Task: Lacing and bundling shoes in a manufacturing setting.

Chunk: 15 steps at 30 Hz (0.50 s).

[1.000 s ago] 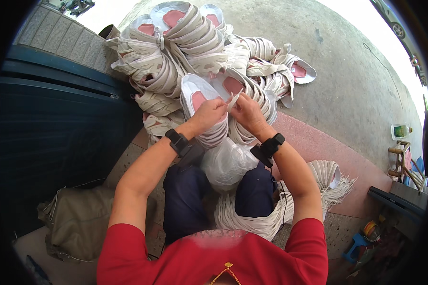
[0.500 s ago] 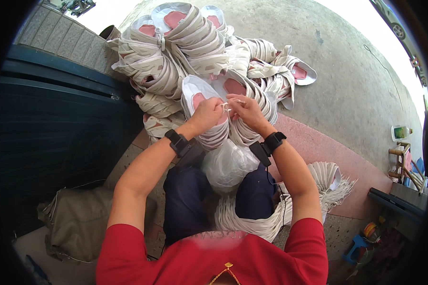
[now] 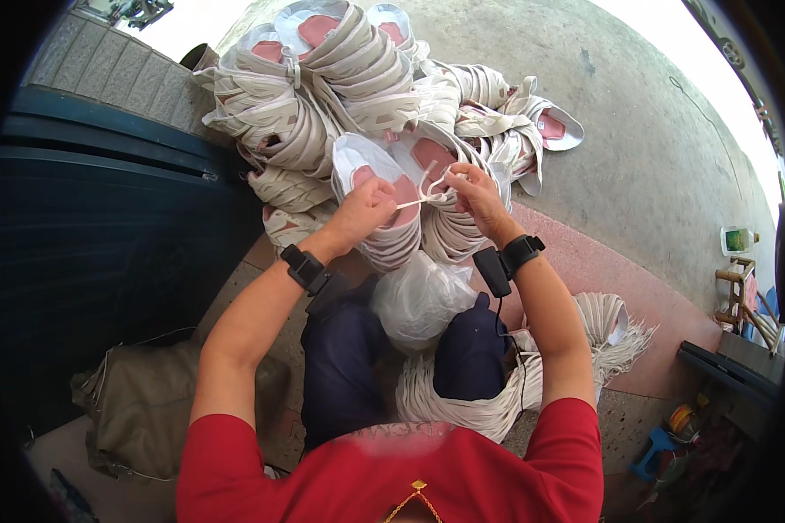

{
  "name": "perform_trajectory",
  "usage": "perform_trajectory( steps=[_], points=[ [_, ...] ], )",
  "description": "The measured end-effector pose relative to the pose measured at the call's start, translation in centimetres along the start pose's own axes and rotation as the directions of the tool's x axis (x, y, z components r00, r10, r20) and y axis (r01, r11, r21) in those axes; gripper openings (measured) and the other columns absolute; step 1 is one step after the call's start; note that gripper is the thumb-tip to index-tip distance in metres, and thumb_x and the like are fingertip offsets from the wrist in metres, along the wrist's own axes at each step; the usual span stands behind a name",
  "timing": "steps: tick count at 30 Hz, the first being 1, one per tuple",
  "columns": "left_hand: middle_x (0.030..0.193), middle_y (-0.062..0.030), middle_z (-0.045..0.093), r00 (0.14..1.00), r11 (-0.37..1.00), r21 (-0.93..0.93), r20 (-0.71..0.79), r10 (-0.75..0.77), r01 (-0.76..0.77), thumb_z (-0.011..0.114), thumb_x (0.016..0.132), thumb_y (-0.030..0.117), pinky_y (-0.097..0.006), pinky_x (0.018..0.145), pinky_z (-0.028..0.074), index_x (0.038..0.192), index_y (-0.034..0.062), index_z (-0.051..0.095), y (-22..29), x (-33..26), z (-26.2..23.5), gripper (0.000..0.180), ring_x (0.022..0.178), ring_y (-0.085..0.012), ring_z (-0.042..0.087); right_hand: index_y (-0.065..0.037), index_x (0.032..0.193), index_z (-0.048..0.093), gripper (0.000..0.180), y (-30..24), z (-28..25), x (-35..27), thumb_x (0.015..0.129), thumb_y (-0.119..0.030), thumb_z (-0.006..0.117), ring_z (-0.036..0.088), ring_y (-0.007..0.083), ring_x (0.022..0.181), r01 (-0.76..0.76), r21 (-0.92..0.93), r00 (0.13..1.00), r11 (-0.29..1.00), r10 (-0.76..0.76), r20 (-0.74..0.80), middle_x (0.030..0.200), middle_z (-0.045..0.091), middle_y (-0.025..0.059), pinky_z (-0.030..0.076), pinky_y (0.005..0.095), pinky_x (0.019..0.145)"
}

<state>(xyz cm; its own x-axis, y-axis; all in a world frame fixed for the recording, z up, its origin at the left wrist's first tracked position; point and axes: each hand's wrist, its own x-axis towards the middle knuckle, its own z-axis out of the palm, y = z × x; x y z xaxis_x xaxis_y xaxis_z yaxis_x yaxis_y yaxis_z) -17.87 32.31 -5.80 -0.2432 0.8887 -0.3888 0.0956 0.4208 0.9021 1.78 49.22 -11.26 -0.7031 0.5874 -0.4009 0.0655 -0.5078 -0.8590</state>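
Head view: left grip point(image 3: 366, 207) and right grip point(image 3: 478, 196) pinch a white lace point(image 3: 410, 204), looped but seemingly not yet tight.

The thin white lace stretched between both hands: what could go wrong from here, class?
The thin white lace might slip from the left hand, which pinches only a narrow strand. Where it loops beside the right hand, it could snarl if pulled unevenly. The thin black cable below the black box-shaped wrist device might snag on the bundled off-white cords it crosses.
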Motion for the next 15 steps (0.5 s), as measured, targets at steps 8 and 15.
perform_trajectory(
  steps=[8, 15],
  points=[
    [0.085, -0.0011, 0.064, 0.996, 0.968, -0.235, 0.029, -0.082, 0.086, 0.068, 0.091, 0.011, -0.022, 0.065, 0.044, 0.113, 0.0062, 0.056, 0.4, -1.4, -0.4, 0.026, 0.076, -0.0061, 0.058, -0.003, 0.112, 0.060, 0.035, 1.0, -2.3, -0.4, 0.078, 0.000, 0.066, 0.040, 0.0037, 0.048, 0.077, -0.105, 0.975, 0.991, -0.097, -0.198, 0.063, 0.048, -0.0081, 0.030, 0.0210, 0.044],
    [0.089, -0.0116, 0.066, 0.916, 0.950, 0.309, -0.372, 0.150, -0.030, 0.070, 0.089, 0.023, -0.032, 0.072, 0.050, 0.108, 0.0005, 0.059, -0.6, 2.3, -7.0, 0.032, 0.080, -0.0206, 0.063, -0.006, 0.109, 0.061, 0.019, -2.4, 0.6, -3.0, 0.098, -0.022, 0.063, 0.039, 0.0002, 0.052, 0.061, -0.335, 0.997, 0.940, -0.073, -0.023, 0.066, 0.047, -0.0096, 0.030, 0.0191, 0.045]
  ],
)
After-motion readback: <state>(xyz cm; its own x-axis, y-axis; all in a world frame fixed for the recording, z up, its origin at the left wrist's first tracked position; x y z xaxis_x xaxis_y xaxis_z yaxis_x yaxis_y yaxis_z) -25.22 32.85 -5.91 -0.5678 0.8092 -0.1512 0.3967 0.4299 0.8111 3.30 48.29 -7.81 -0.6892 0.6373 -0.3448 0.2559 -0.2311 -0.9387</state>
